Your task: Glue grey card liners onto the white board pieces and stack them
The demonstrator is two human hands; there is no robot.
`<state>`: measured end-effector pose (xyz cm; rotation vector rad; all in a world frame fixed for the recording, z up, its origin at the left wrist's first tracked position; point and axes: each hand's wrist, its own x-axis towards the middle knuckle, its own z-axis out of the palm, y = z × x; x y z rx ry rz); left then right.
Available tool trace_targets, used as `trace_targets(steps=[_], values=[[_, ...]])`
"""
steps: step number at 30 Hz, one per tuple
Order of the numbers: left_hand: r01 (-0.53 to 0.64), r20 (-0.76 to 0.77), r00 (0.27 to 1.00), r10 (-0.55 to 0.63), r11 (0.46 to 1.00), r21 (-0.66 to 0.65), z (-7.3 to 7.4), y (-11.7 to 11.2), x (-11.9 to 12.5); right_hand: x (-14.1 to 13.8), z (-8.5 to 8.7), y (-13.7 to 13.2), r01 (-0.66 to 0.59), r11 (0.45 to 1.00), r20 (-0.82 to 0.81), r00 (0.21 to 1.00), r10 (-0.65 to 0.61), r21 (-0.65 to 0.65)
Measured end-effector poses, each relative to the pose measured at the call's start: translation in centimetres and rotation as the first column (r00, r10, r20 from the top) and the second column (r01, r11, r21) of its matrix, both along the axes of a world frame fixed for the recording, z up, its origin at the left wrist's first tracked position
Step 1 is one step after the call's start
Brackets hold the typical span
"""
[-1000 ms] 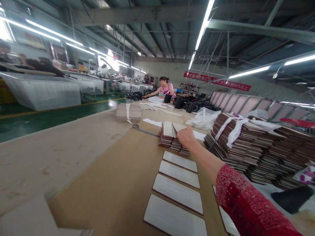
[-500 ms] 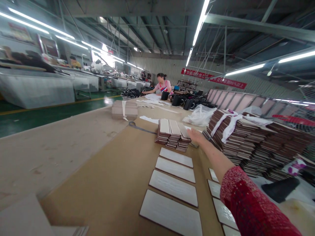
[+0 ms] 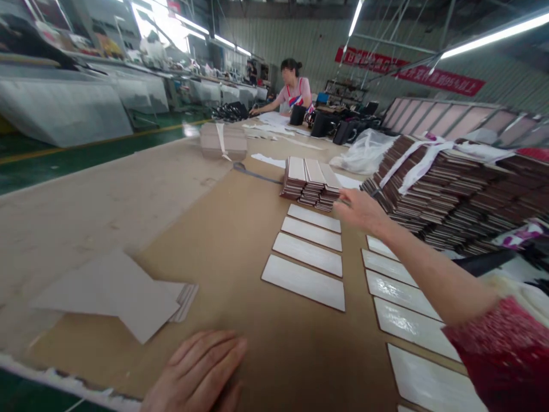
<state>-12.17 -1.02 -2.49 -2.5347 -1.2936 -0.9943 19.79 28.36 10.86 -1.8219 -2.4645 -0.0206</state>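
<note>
My right hand (image 3: 358,210) reaches out to the right of a small group of stacked rectangular panels (image 3: 315,180), pale on top with dark edges. Its fingers are curled closed; what they hold, if anything, is hidden. Just below it lies a column of separate white-faced panels (image 3: 306,280). A second column of glossy white panels (image 3: 412,317) runs under my right forearm. My left hand (image 3: 199,372) rests near the table's front edge, fingers stretched out and its thumb partly hidden. Nothing shows in it. Beyond it lie loose grey-beige boards (image 3: 128,297), overlapping each other.
Tall piles of brown-edged panels (image 3: 454,194) tied with white strips stand on the right. A clear plastic bag (image 3: 369,150) and a tied bundle of boards (image 3: 223,142) lie further back. A co-worker (image 3: 295,91) leans over the far end of the brown-covered table (image 3: 201,240).
My right hand has drawn slightly back from the stacked panels, and its fingers have curled in. My left hand has come into view at the bottom. The view has tilted down.
</note>
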Motion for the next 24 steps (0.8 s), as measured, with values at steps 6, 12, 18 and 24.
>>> trace_targets(steps=[6,12,18,24], values=[[-0.102,-0.026,0.995,0.098,0.97,-0.221,2.9,0.3,1.7,2.1,-2.9,-14.7,-0.167,0.96,-0.078,0.985,0.153,-0.224],[-0.3,-0.218,0.95,0.224,0.85,-0.433,3.4,4.6,5.1,3.3,-5.9,-20.3,-0.14,0.966,-0.033,0.99,0.136,-0.217],[-0.327,-0.266,0.94,0.213,0.789,-0.521,3.9,6.8,6.4,2.7,-7.0,-21.5,-0.156,0.979,-0.009,0.988,0.156,-0.132],[-0.316,-0.238,0.946,0.221,0.794,-0.519,3.6,3.3,4.8,2.6,-7.7,-24.8,-0.243,0.968,-0.037,0.97,0.242,-0.054]])
